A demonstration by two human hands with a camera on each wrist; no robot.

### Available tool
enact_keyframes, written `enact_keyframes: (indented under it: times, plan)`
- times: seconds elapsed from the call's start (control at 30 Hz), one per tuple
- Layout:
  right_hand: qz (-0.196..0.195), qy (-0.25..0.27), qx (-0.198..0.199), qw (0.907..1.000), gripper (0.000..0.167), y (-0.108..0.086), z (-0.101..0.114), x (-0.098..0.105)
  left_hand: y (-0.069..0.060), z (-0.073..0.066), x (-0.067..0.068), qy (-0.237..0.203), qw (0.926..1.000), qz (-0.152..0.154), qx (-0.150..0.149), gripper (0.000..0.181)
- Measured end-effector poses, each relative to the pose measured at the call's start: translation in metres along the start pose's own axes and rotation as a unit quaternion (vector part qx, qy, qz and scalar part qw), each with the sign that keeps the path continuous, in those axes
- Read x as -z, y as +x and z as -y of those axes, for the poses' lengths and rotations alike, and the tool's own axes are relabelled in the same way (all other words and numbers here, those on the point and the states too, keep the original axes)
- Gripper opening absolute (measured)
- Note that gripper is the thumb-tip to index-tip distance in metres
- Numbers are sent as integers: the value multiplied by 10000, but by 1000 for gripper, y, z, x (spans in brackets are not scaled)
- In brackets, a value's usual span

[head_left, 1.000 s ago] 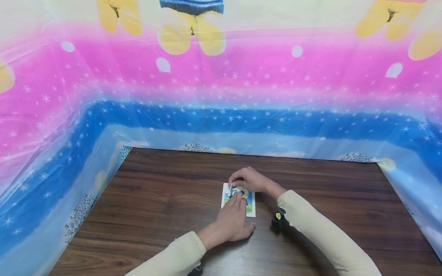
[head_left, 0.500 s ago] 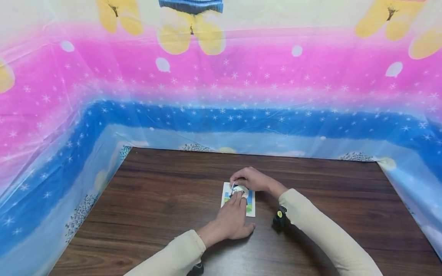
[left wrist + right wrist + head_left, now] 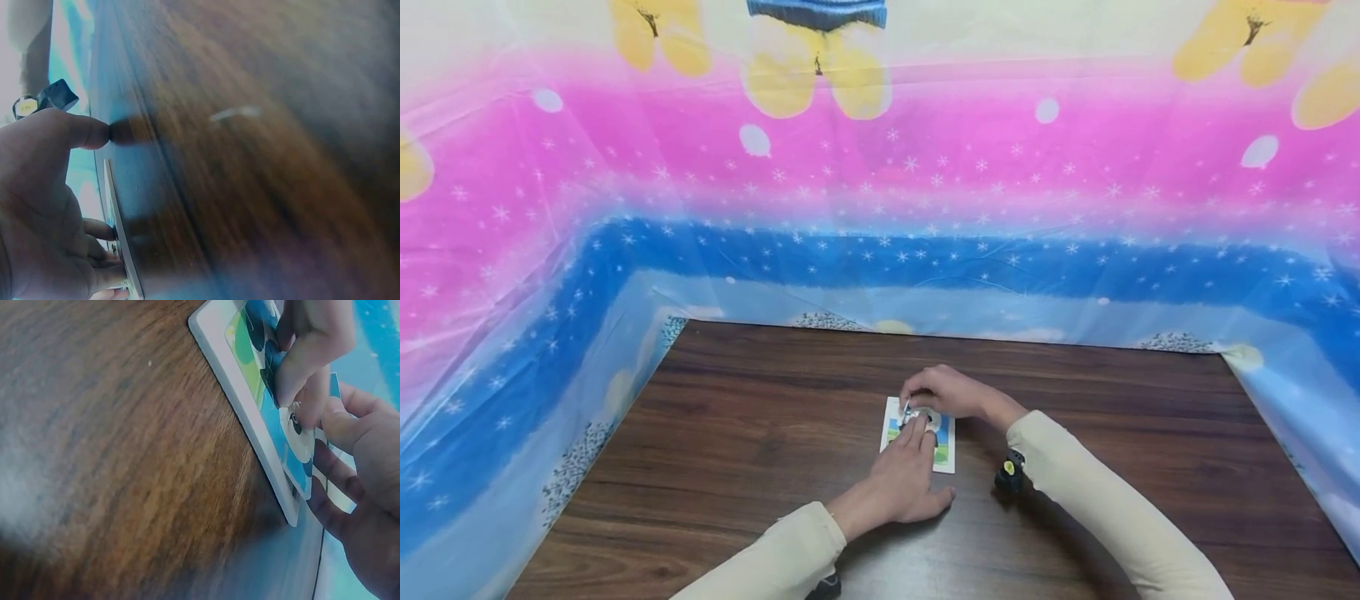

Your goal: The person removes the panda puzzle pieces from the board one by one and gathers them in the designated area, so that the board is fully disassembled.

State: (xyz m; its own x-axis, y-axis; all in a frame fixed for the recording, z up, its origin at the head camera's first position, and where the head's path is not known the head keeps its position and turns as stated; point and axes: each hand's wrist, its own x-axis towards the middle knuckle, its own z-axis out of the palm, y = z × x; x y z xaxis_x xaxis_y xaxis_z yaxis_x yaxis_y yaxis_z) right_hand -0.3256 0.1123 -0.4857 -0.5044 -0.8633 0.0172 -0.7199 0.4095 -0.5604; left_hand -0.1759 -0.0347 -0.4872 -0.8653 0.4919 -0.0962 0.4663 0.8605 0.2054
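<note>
A small jigsaw puzzle with a white tray frame (image 3: 951, 460) lies on the table, its picture a panda face (image 3: 295, 439) over blue and green. My left hand (image 3: 904, 485) reaches over it from the near side, straight fingertips pressing on the panda pieces, thumb spread to the right. From the far right, my right hand (image 3: 951, 393) pinches a thin puzzle piece (image 3: 334, 386) between thumb and fingers. That piece stands tilted up at the frame's far left part. The left hand covers much of the picture. In the left wrist view the tray's edge (image 3: 120, 228) shows beside the fingers.
The dark wood-grain table (image 3: 760, 400) spreads around the puzzle. A patterned cloth (image 3: 880, 258) in pink and blue hangs along its back and sides. Black wrist cameras (image 3: 1009, 475) sit under the cream sleeves.
The pinched puzzle piece shifts and tilts slightly at the far left of the frame as my right hand makes small movements. My left hand stays pressed on the puzzle.
</note>
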Motion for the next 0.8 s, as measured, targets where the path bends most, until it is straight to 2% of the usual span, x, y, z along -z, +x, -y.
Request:
enact_keyframes:
  times: [0.47, 0.8]
  plan:
    - [-191, 147, 56, 9997, 21, -3, -10, -3, 3, 3, 1, -79, 9998, 158, -88, 82]
    - [-332, -926, 300, 9947, 21, 1, 3, -4, 3, 2, 1, 65, 9997, 216, -51, 88]
